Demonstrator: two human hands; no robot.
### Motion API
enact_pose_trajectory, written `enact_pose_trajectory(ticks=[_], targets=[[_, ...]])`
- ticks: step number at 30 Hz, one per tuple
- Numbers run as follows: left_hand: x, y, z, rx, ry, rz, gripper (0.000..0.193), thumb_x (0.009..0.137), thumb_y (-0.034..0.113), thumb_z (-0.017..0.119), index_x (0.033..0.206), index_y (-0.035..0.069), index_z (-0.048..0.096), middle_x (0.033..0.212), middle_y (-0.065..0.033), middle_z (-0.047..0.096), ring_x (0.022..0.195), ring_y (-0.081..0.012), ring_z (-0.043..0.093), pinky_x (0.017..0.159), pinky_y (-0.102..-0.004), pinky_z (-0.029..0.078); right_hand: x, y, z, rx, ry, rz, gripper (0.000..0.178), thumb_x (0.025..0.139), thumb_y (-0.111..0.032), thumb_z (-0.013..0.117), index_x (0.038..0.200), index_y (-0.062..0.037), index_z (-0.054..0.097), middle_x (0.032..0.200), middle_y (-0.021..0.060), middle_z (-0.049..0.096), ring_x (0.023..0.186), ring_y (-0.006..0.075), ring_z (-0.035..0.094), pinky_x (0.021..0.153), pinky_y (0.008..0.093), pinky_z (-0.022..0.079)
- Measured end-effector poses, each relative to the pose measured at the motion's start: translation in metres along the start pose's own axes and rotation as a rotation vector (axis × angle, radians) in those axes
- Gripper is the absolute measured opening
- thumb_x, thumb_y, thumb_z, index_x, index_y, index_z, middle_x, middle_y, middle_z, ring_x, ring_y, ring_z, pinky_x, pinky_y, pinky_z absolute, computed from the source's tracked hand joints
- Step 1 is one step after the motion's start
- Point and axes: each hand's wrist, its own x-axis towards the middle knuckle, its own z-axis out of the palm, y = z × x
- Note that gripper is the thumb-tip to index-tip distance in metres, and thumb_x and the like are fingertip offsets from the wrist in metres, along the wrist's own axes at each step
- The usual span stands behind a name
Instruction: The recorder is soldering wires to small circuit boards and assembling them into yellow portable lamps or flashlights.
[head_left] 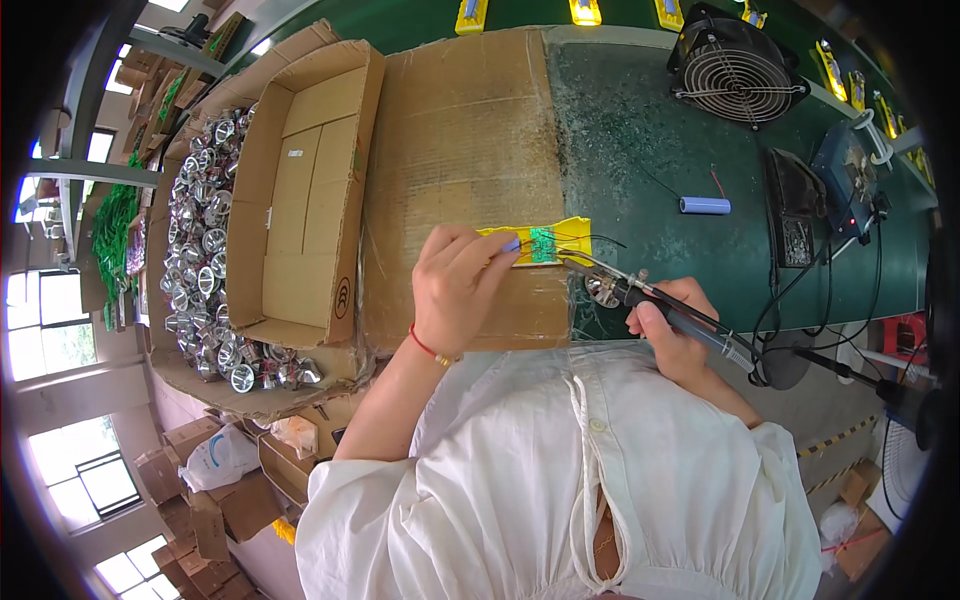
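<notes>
A yellow plastic housing [573, 228] lies on the cardboard sheet, with a small green circuit board [543, 244] and thin wires in it. My left hand [455, 280] is closed over its left end, fingertips pinching a blue battery cell [512, 245]; the palm hides much of the cell. In my right hand [675, 325] is a soldering iron [690, 325] with a thin metal feed tube along it, its tip end near the right end of the housing. A silver reflector cup [601, 291] sits just below the tip, partly behind the iron.
On the left, an open cardboard tray [305, 200] rests over a box of silver reflector cups [205, 240]. A loose blue battery [705, 205] with wires lies at right. Beyond stand a black fan [735, 80], a solder station [845, 170] and trailing cables [828, 280].
</notes>
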Motion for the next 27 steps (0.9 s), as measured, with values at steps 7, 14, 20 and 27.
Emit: enact_pose_trajectory(ticks=[7, 14, 20, 27], targets=[[-0.001, -0.008, 0.014, -0.018, -0.163, 0.061, 0.009, 0.065, 0.006, 0.067, 0.073, 0.008, 0.064, 0.07, -0.0025, 0.057, 0.074, -0.0213, 0.052, 0.066, -0.0314, 0.044, 0.005, 0.0, 0.0, 0.012, 0.001, 0.03, 0.016, 0.081, -0.008, 0.058, 0.087, 0.0025, 0.047, 0.065, 0.0122, 0.058, 0.053, 0.0121, 0.055, 0.048, 0.0234, 0.046], [-0.003, -0.008, 0.018, -0.022, -0.15, 0.018, 0.008, 0.063, 0.006, 0.067, 0.07, 0.008, 0.063, 0.068, -0.0022, 0.056, 0.073, -0.0213, 0.052, 0.066, -0.0323, 0.043, 0.008, 0.0, 0.004, 0.08, 0.034, 0.092, 0.015, 0.079, -0.005, 0.06, 0.084, 0.0041, 0.049, 0.067, 0.0104, 0.059, 0.056, 0.0106, 0.057, 0.048, 0.0228, 0.048], [-0.006, -0.008, 0.021, -0.017, -0.12, -0.018, 0.008, 0.063, 0.006, 0.068, 0.07, 0.008, 0.063, 0.068, -0.0025, 0.057, 0.073, -0.0213, 0.051, 0.065, -0.0325, 0.042, 0.009, -0.001, 0.006, 0.099, 0.031, 0.104, 0.016, 0.079, -0.006, 0.06, 0.084, 0.0044, 0.049, 0.069, 0.0109, 0.059, 0.057, 0.011, 0.057, 0.048, 0.0229, 0.048], [-0.006, -0.01, 0.021, -0.02, -0.137, 0.005, 0.008, 0.064, 0.007, 0.068, 0.07, 0.008, 0.063, 0.068, -0.0023, 0.057, 0.073, -0.0213, 0.051, 0.066, -0.0324, 0.042, 0.01, -0.002, 0.007, 0.106, 0.036, 0.128, 0.016, 0.079, -0.006, 0.06, 0.085, 0.004, 0.049, 0.07, 0.0109, 0.059, 0.057, 0.0109, 0.057, 0.048, 0.0229, 0.048]])
